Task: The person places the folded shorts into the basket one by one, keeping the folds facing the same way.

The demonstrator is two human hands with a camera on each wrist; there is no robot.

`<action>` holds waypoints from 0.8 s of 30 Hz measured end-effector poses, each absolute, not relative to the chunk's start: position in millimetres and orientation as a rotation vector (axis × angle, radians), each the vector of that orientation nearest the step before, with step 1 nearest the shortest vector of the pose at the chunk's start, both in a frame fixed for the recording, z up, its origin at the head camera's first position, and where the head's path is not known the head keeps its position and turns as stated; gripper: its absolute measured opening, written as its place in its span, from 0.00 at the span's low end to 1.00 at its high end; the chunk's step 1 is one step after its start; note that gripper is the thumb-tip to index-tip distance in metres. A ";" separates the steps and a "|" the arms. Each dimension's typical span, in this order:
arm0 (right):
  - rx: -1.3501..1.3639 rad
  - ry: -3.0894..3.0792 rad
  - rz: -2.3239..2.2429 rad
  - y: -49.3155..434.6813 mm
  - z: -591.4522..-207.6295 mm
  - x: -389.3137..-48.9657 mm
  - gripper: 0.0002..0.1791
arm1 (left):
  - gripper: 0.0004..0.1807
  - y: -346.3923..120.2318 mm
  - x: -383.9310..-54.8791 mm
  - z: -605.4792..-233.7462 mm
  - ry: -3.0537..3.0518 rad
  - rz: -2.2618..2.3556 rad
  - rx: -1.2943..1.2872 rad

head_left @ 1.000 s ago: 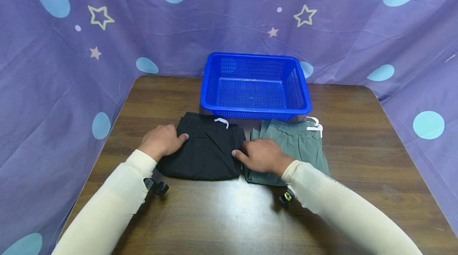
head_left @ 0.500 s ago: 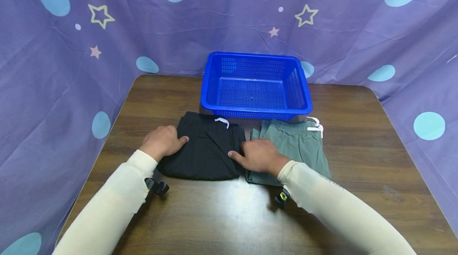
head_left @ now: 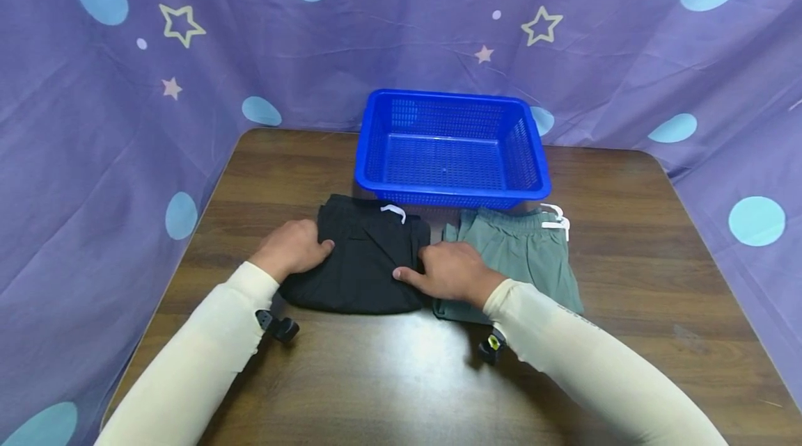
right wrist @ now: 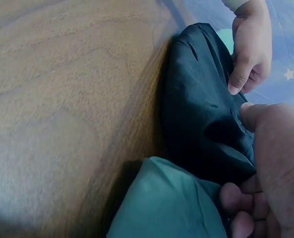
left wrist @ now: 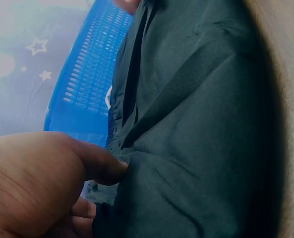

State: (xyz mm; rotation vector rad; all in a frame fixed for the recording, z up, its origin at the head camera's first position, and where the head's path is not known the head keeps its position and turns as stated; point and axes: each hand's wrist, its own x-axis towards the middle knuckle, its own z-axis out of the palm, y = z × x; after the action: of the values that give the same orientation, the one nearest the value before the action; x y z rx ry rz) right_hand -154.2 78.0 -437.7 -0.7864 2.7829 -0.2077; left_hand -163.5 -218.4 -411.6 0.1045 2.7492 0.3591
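Observation:
Folded black shorts (head_left: 363, 265) with a white drawstring lie on the table. At their left side my left hand (head_left: 292, 248) pinches the fabric, thumb on top and fingers tucked at the edge. My right hand (head_left: 454, 271) grips the opposite side, its thumb laid over the cloth; in the right wrist view its fingers (right wrist: 236, 203) curl at the shorts' edge. Green shorts (head_left: 520, 244), also folded and with a white drawstring, lie just right of the black pair, partly under my right hand and wrist.
A blue plastic basket (head_left: 452, 194) with nothing in it stands behind both pairs of shorts. The brown wooden table (head_left: 388, 390) reaches back to a purple curtain (head_left: 401, 28) with stars and ovals, which also hangs at both sides.
My right hand has shifted slightly left, its thumb further onto the black shorts. The left hand keeps its place at the other edge. The head view has moved a little.

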 end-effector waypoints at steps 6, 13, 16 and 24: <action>-0.755 2.819 -0.294 75.0 -438.5 -152.4 0.32 | 0.22 -214.8 -161.7 -409.4 2.741 0.364 0.118; -0.747 2.854 -0.386 74.4 -442.0 -152.2 0.28 | 0.21 -214.5 -160.5 -411.2 2.776 0.345 0.142; -0.784 2.826 -0.428 74.8 -442.6 -151.7 0.25 | 0.22 -213.0 -159.7 -413.5 2.783 0.336 0.177; -0.798 2.785 -0.498 74.7 -443.2 -149.2 0.25 | 0.26 -210.8 -158.6 -419.9 2.785 0.338 0.212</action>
State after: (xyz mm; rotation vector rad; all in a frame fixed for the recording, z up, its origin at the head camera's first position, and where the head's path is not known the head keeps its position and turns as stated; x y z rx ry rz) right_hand -149.2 74.7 -443.2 -0.7982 2.7846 -0.4979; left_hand -158.6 -210.8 -419.9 0.2120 2.7853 0.3378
